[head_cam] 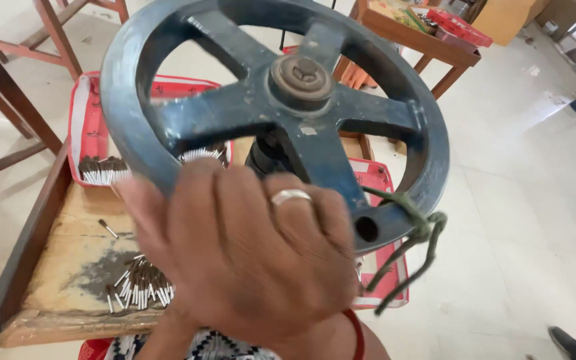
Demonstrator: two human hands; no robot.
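a silver ring [291, 196] on one finger, a red bangle [357, 333] at the wrist.

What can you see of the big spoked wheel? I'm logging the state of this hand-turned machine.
The wheel is dark blue-grey metal, worn and scuffed, with a thick round rim, four broad spokes and a rusty brown hub with a bolt. It faces the camera, tilted slightly, above a wooden bench. A round hole sits in the lower rim, and beside it a green cord is knotted on, ends dangling. A blurred hand wearing a ring overlaps the lower rim; which hand is unclear.

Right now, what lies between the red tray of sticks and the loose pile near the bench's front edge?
In the head view, one stray stick lies on bare wood between the red tray and the loose pile.
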